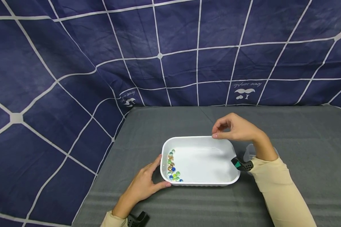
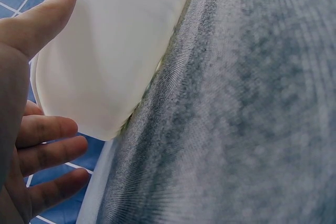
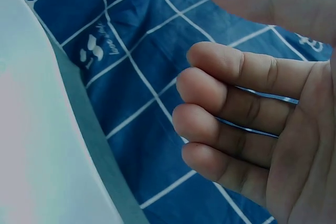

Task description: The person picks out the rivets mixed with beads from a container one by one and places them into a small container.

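A white rectangular tray [image 1: 200, 164] stands on the grey cloth, with several green, blue and amber glass marbles [image 1: 172, 164] gathered along its left side. My left hand [image 1: 143, 184] touches its front left corner, thumb at the front edge and fingers along the left side. In the left wrist view the thumb of that hand [image 2: 13, 87] lies on the rim of the tray [image 2: 105, 51], other fingers spread. My right hand [image 1: 238, 127] is over the back right rim. The right wrist view shows that hand [image 3: 252, 114] with loosely bent fingers, holding nothing, apart from the tray [image 3: 42, 119].
A clear plastic container [image 1: 248, 152] stands right of the tray, partly hidden by my right wrist. Grey cloth [image 1: 309, 145] covers the surface around. Dark blue curtain [image 1: 182, 69] with white lines hangs at the back and left.
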Motion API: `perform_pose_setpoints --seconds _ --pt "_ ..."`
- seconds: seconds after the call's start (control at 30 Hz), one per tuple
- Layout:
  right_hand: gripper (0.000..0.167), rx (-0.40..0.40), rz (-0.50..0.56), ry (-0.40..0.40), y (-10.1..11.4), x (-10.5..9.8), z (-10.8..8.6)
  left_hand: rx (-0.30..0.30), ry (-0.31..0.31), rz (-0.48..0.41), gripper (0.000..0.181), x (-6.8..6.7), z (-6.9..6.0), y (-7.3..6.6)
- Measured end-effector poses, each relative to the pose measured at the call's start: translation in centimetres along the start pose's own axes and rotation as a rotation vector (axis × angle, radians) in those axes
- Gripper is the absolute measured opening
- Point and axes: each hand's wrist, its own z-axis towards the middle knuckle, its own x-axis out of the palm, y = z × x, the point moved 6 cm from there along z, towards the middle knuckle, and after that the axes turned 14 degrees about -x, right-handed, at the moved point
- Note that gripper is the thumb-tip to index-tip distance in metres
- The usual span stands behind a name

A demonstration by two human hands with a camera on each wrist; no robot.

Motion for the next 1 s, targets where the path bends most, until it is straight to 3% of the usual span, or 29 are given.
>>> perform_pose_setpoints --seconds 0.3,0.63,1.0 --pt "0.004 -0.023 0.023 0.007 0.0 1.4 1.7 0.022 -0.015 0.017 0.1 0.0 0.1 -0.1" --pt "0.007 -0.005 0.035 0.021 -0.1 2.8 3.3 0.001 -0.003 0.008 0.101 0.1 -0.1 0.1" --pt "0.006 -0.041 0.027 0.027 0.7 3.9 5.6 0.035 -0.023 0.014 0.1 0.1 0.1 -0.2"
